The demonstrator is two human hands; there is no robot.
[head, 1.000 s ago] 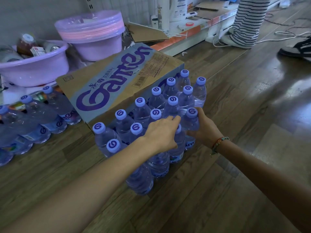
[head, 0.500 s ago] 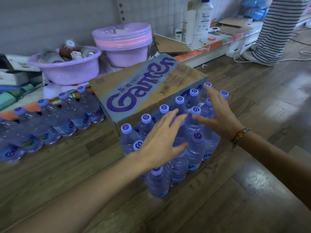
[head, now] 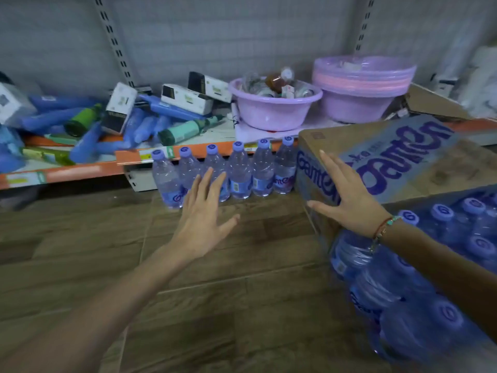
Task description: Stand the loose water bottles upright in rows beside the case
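- The left hand point(head: 200, 224) is stretched forward, palm down, fingers straight and spread, thumb out to the right; it holds nothing.
- The left forearm point(head: 107, 300) runs bare from the lower left corner up to that hand.
- The right hand point(head: 347, 197) is also stretched forward with the fingers straight and spread wide, the thumb pointing left; it grips nothing.
- The right wrist point(head: 384, 230) wears a beaded bracelet point(head: 383, 229).
- The right forearm point(head: 443, 262) comes in from the lower right edge.
- The two hands are well apart, at about the same reach.
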